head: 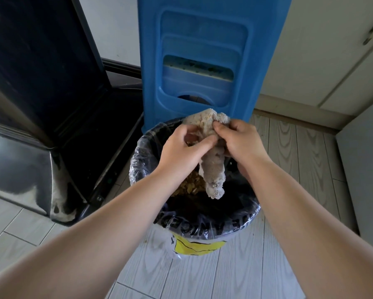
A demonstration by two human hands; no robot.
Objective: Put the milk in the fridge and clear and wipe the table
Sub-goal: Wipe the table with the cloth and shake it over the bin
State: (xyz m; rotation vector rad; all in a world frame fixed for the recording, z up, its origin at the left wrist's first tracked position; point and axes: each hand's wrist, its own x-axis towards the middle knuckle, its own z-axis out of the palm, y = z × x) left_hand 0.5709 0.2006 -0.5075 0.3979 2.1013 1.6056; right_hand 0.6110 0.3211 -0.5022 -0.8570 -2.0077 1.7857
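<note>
A crumpled grey cloth (212, 167) speckled with yellowish crumbs hangs over a waste bin (194, 225) lined with a clear plastic bag. My left hand (183, 147) pinches the cloth's upper part from the left. From the right, my right hand (239, 140) grips that same bunched top. The cloth's lower end dangles into the bin mouth. Yellowish flakes (189, 184) lie inside the bin beneath the cloth.
A tall blue plastic container (202, 57) stands right behind the bin. The dark, glossy fridge (41, 87) fills the left side. A pale cabinet door (332, 50) is at the back right, and a white panel (366, 169) stands at the right edge. The floor is light wood-look planks.
</note>
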